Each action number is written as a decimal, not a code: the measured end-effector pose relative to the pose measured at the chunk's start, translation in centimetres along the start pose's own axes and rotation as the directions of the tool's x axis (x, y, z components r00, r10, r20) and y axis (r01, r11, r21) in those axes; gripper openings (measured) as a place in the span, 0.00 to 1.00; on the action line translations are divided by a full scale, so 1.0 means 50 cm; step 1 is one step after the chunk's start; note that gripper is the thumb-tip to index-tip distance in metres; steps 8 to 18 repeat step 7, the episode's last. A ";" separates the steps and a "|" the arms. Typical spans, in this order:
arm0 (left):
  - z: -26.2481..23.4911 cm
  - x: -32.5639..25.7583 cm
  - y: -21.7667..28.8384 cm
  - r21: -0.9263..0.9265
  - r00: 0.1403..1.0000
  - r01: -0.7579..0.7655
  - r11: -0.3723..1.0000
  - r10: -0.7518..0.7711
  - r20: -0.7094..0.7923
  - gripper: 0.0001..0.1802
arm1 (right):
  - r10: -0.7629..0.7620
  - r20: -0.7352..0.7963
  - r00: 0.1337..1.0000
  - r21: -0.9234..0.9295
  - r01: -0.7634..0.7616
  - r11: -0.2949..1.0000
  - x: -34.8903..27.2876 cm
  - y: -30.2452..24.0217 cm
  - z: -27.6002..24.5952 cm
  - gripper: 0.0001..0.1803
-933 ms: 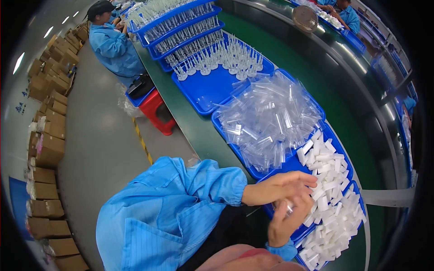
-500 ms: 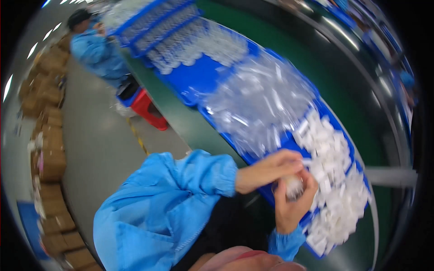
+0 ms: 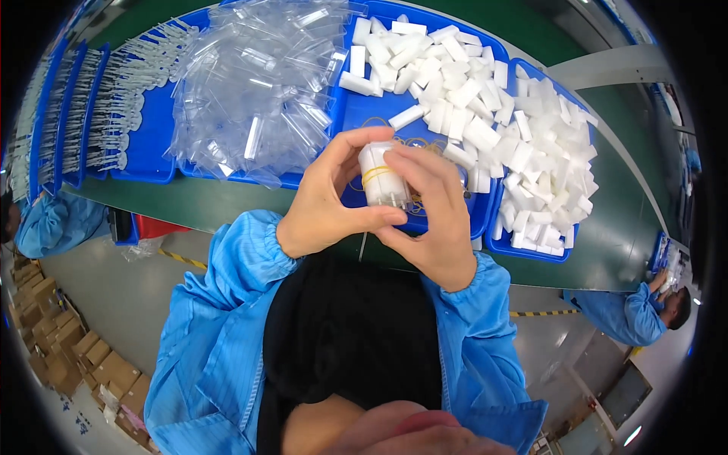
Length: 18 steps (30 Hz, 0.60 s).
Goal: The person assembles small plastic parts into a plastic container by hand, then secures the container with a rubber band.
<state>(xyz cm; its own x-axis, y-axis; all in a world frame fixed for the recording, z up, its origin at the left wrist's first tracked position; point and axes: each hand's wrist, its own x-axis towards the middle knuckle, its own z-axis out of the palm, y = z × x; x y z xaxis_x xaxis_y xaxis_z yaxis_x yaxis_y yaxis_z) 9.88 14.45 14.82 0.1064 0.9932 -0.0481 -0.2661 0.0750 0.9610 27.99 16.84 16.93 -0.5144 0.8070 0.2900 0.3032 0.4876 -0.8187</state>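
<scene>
Both hands hold a short bundle of white pieces [image 3: 383, 186] with a yellow rubber band [image 3: 374, 174] looped around its middle. Clear, narrow tips show at its lower end. My left hand [image 3: 326, 189] grips it from the left, thumb across the lower end and fingers behind. From the right, my right hand [image 3: 436, 205] closes on it, fingers over its upper side. Just behind the bundle, loose yellow rubber bands [image 3: 415, 142] lie in a blue tray [image 3: 356, 114] among small white blocks [image 3: 447, 83]. The fingers hide part of the bundle.
A heap of clear plastic sleeves [image 3: 258, 83] fills the tray to the left. Farther left are blue trays with rows of clear, thin-stemmed pieces [image 3: 125, 114]. More white blocks [image 3: 542, 167] fill a tray at right. Co-workers [image 3: 633, 311] sit at both sides of the green table [image 3: 622, 220].
My view has swung round, so the trays now lie across the top. The hands have shifted from one over the other to either side of the bundle, and its rubber band shows.
</scene>
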 end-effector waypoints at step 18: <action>0.015 -0.009 0.011 0.175 0.998 0.059 0.983 -0.060 0.003 0.46 | -0.179 -0.154 0.972 -0.232 0.140 0.963 -0.007 0.023 0.036 0.32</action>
